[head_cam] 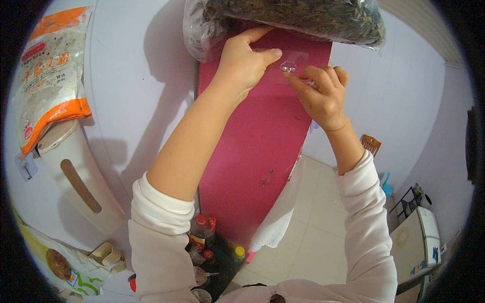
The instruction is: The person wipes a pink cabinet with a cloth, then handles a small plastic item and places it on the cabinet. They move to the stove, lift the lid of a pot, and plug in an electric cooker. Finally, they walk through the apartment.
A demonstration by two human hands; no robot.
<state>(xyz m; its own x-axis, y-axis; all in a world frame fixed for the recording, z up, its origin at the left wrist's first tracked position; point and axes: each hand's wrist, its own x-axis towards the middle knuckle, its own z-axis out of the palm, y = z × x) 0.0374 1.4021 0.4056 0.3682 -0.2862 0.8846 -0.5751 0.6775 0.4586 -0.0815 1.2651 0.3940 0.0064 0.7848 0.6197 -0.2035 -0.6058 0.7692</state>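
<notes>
A clear adhesive wall hook with a shiny metal part lies against the dark red panel. My left hand has thumb and fingers spread on the panel; the thumb tip rests beside the hook's transparent backing, and the other fingertips reach beneath a clear plastic bag of dried leaves. My right hand is curled, one fingertip touching the lower edge of the hook. A small pale, shiny object shows between its thumb and fingers, mostly hidden.
At left, a starch bag and a white slotted plastic holder hang on the wall. Bottles crowd the dark surface below. A white towel hangs by the panel's edge. A refrigerator stands lower right.
</notes>
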